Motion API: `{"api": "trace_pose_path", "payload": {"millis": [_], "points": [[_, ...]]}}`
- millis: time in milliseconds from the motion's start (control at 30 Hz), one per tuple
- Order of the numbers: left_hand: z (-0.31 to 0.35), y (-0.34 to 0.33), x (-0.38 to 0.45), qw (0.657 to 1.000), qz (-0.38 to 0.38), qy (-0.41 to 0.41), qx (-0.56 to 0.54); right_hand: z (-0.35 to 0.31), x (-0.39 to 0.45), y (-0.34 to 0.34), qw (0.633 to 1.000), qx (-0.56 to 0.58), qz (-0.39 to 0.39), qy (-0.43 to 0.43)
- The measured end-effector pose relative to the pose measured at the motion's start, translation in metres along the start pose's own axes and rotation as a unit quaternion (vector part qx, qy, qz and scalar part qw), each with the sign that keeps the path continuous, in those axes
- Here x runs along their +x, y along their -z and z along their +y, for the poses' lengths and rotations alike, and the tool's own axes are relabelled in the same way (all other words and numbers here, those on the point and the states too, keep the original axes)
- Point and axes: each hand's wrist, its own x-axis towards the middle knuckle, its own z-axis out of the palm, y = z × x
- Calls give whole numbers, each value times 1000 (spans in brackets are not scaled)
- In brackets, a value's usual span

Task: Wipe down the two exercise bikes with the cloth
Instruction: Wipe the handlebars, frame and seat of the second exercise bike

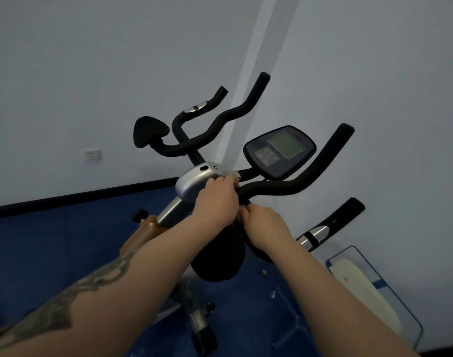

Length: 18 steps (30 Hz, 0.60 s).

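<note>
Both your hands meet at the near bike's (pixel 194 184) handlebar stem: left hand (pixel 217 197) curled at the silver housing with a pale scrap — probably the cloth (pixel 233 175) — showing past its fingers. Right hand (pixel 265 225) curled on the black bar (pixel 284 189); contents hidden. Rub along the bar — brace the stem.

A: quick count, what have we got?

B: two hands, left hand (pixel 217 195) and right hand (pixel 265 225), both mid-frame. One console (pixel 279 150) with a screen, right of centre.

A: bikes?

B: one near bike (pixel 192 185) under the hands for sure. Second set of handlebars (pixel 215 124) plus one saddle (pixel 149 131) behind it, upper centre, so two bikes I'd say. One wall socket (pixel 92 155) at left, one clear bin (pixel 374 292) lower right.

A: cloths?

B: can't make one out.
</note>
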Motion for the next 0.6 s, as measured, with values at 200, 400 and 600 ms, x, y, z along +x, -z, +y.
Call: {"api": "trace_pose_path", "payload": {"millis": [200,400,600], "points": [[-6,-2,-2,998,17,23,-63,13,-16,-4,1000,-8,-10,-15],[-6,-6,-5,997,26,-53,53,1,-7,-1,998,59,9,-14],[-1,-11,-19,968,82,-203,122,62,-83,1,971,-94,143,164]]}}
